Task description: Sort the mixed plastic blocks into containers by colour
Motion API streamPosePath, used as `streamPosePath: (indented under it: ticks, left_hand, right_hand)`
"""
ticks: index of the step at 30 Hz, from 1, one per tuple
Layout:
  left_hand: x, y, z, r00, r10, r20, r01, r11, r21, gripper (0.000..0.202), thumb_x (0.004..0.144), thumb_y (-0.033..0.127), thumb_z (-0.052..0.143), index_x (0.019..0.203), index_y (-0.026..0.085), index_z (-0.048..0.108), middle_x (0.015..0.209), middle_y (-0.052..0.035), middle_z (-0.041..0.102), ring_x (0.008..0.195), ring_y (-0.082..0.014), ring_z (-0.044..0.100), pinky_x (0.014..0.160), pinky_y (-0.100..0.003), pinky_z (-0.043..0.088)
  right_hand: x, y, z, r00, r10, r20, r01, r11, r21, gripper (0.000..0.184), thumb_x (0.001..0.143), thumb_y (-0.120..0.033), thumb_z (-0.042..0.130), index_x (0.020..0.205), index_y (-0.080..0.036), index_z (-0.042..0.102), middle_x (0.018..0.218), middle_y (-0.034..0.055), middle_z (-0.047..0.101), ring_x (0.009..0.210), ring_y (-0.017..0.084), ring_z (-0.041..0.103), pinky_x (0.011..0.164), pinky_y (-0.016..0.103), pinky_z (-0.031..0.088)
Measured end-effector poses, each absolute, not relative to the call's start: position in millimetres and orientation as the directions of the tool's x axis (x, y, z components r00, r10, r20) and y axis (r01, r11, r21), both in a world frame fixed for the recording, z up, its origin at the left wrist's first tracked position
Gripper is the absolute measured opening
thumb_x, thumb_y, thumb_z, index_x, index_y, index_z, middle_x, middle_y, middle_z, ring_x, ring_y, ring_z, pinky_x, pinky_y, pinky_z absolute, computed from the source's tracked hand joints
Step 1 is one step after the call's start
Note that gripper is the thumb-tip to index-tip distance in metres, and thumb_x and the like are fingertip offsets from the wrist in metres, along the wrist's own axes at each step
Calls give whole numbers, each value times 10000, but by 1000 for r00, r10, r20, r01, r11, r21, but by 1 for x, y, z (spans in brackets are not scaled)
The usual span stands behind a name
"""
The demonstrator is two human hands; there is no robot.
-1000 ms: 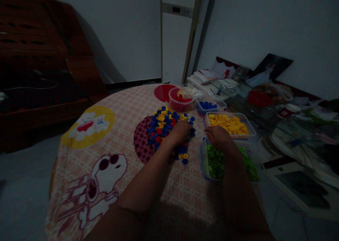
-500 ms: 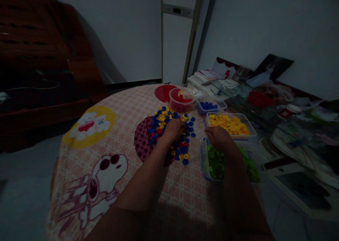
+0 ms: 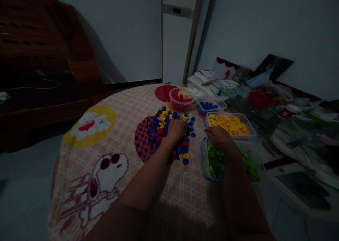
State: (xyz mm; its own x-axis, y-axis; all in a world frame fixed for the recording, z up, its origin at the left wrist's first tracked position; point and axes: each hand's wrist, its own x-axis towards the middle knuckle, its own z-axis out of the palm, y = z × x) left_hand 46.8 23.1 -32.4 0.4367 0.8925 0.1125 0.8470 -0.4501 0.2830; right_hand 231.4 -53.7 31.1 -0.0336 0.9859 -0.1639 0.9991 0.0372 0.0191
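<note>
A pile of small plastic building pieces (image 3: pixel 162 119), mostly blue and yellow with a few red, lies on the table. My left hand (image 3: pixel 177 129) is in the pile's right side, fingers curled down among the pieces; what they grip is hidden. My right hand (image 3: pixel 219 138) is closed, its fingertips together at the near left corner of a clear box of yellow pieces (image 3: pixel 229 123). Anything in those fingertips is too small to make out. Beneath that hand and forearm stands a clear box of green pieces (image 3: pixel 217 163), partly covered by them.
Behind the pile stand a round tub with red pieces (image 3: pixel 181 99) and a small box of blue pieces (image 3: pixel 208 106). A patterned cloth covers the round table (image 3: pixel 124 110). To the right, a cluttered glass surface holds papers (image 3: pixel 202 77) and a red bowl (image 3: pixel 261 99).
My left hand has shifted slightly to the right within the pile. My right hand stays at the corner of the yellow pieces' box.
</note>
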Motion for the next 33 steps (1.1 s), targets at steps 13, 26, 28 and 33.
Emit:
streamPosePath:
  ticks: [13, 26, 28, 33]
  left_hand:
    - [32, 31, -26, 449, 890, 81, 820, -446, 359, 190, 872, 218, 646, 956, 216, 816, 1026, -70, 780, 1002, -229, 701, 884, -301, 489]
    - [57, 8, -22, 457, 889, 3, 855, -441, 274, 218, 897, 243, 618, 1007, 196, 800, 1028, -116, 771, 1043, -266, 705, 900, -337, 532]
    - [59, 4, -21, 428, 904, 8, 869, -413, 273, 223, 900, 207, 592, 996, 178, 791, 1024, -131, 765, 1048, -266, 706, 905, -337, 539]
    - [62, 1, -21, 402, 916, 2, 877, -386, 286, 225, 910, 175, 555, 954, 153, 774, 1039, -156, 759, 1019, -275, 714, 877, -348, 548]
  right_hand:
    - [236, -53, 26, -56, 988, -142, 998, 58, 5, 409, 1004, -246, 395, 1233, -164, 725, 1231, 137, 736, 1182, 234, 652, 1001, 311, 447]
    - [232, -54, 29, -40, 987, -157, 999, 43, 12, 398, 1007, -246, 401, 1225, -158, 722, 1211, 152, 738, 1178, 253, 656, 978, 320, 445]
    - [231, -55, 29, -42, 987, -158, 999, 45, 13, 394, 1006, -245, 404, 1215, -158, 727, 1200, 154, 741, 1175, 250, 657, 972, 314, 445]
    - [228, -56, 32, -27, 987, -157, 1000, 29, 7, 399, 1014, -257, 391, 1201, -168, 731, 1181, 146, 749, 1151, 243, 666, 953, 306, 448]
